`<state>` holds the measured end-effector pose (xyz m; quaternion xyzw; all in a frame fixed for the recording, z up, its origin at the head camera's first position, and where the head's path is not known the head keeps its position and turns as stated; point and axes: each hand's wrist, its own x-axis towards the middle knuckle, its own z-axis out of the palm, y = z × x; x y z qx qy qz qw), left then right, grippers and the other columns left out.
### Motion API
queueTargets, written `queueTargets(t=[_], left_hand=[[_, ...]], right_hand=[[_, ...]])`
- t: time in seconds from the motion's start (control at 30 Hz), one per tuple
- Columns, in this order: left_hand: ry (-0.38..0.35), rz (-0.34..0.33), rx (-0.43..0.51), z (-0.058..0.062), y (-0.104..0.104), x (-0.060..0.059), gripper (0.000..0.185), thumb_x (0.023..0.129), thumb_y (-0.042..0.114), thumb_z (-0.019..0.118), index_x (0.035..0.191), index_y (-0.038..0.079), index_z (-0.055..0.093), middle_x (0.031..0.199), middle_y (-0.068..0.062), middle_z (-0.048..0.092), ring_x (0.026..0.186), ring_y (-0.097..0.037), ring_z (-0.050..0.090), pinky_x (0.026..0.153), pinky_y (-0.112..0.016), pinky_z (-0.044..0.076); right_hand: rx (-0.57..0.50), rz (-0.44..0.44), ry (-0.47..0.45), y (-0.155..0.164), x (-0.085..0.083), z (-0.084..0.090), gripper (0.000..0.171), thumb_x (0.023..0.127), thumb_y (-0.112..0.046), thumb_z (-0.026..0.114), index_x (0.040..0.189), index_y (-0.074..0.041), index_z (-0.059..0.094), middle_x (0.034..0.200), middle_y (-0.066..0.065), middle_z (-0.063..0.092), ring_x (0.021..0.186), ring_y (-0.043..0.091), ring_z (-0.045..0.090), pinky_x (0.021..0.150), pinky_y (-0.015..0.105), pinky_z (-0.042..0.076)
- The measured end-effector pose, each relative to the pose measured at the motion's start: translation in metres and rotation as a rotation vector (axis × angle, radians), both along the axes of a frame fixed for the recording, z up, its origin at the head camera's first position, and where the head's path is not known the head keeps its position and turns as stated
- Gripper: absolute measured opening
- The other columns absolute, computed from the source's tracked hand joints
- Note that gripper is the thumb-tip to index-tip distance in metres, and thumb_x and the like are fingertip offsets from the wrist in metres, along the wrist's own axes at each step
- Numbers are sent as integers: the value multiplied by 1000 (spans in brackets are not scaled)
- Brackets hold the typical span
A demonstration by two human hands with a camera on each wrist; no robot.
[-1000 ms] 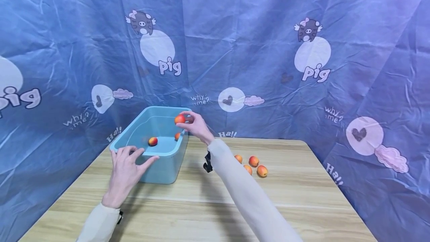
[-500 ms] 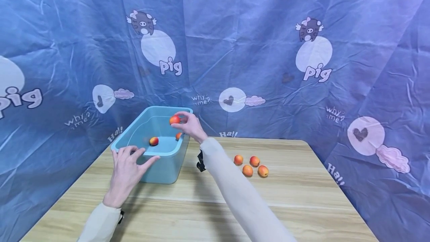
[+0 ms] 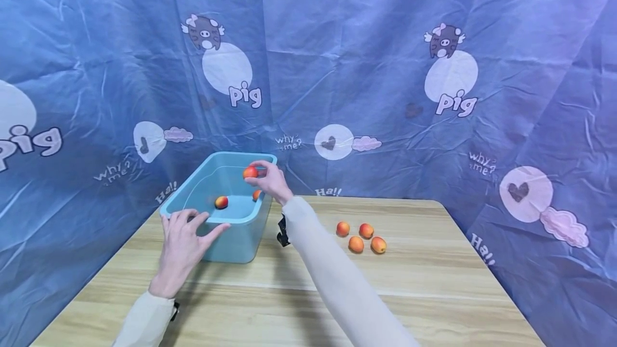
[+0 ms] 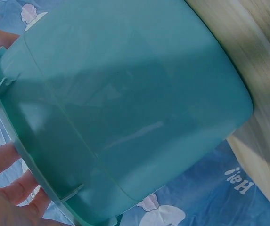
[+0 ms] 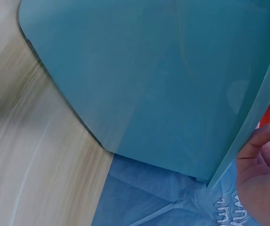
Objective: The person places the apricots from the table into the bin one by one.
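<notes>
Right hand (image 3: 272,181) pinches a red-orange fruit (image 3: 250,173) over the bin (image 3: 228,242), near its right side. Left hand (image 3: 180,242) rests on the bin's near rim, thumb spread to the right. Inside: one fruit (image 3: 221,202) on the bottom, plus a second fruit (image 3: 257,195) by the right side, partly hidden by the rim. Four loose fruits (image 3: 356,244) clustered on the wood table (image 3: 434,283), right of the right sleeve (image 3: 332,277). Left sleeve (image 3: 144,320) is the same off-white. Blue pig-print cloth (image 3: 385,68) behind and on both sides.
</notes>
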<state>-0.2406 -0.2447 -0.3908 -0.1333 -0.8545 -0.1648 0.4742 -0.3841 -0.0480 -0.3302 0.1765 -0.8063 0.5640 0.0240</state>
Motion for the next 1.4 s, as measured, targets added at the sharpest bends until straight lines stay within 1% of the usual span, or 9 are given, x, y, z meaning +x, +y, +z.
queueTargets(t=[0.13,0.33,0.57,0.67,0.8,0.93,1.07,1.23,1.4], left_hand=[[3,2,-2,1,-1,1,54,60,41,89,93,1,74,90,-22,63,89,-44,52,97,-75,26],[-19,9,3,3,0,4,54,61,43,87,94,2,73,92,-22,62,91,-44,52,99,-77,23],[-26,11,6,4,2,4,52,59,39,90,93,3,73,92,-22,62,92,-43,52,99,-77,22],[-22,8,9,4,2,4,53,58,37,90,93,2,73,91,-21,62,91,-43,51,99,-76,24],[-10,0,10,3,2,4,53,58,38,90,92,2,73,90,-21,61,90,-42,51,97,-75,25],[-14,2,7,3,1,4,53,62,43,87,92,3,73,90,-21,62,90,-43,52,98,-76,24],[-25,10,6,3,3,5,53,61,42,88,93,3,73,91,-21,62,91,-44,52,99,-76,23],[-29,13,12,3,4,6,52,59,38,90,93,2,73,92,-22,63,92,-44,52,100,-77,22],[-22,17,16,2,5,7,53,59,39,89,94,2,74,93,-22,63,93,-45,52,99,-79,21]], right_hand=[[1,-7,2,-2,2,2,42,83,-17,80,123,-19,66,106,11,72,89,20,69,72,24,51],[1,-26,-36,-3,4,4,41,84,-16,78,124,-19,66,107,12,71,92,27,71,74,28,52],[-9,-33,-54,-2,2,2,42,89,-16,74,129,-18,62,117,13,70,100,24,70,85,34,55],[-23,-23,-58,-1,-1,1,41,89,-16,73,129,-16,62,119,12,70,100,22,71,83,33,56],[-56,5,-63,3,-3,-2,36,90,-16,72,125,-14,64,117,12,70,95,21,73,71,28,57],[-115,39,-56,7,-2,-4,31,91,-13,70,121,-11,66,114,12,71,93,22,72,66,27,56],[-176,66,-40,13,0,-6,28,91,-8,68,119,-7,67,112,14,70,92,23,72,68,27,57],[-191,94,-18,20,3,-7,27,91,-6,67,118,-5,67,114,17,69,95,27,70,71,27,58],[-204,141,15,28,3,-12,29,92,-6,67,120,-2,66,118,22,67,102,37,66,79,39,59]])
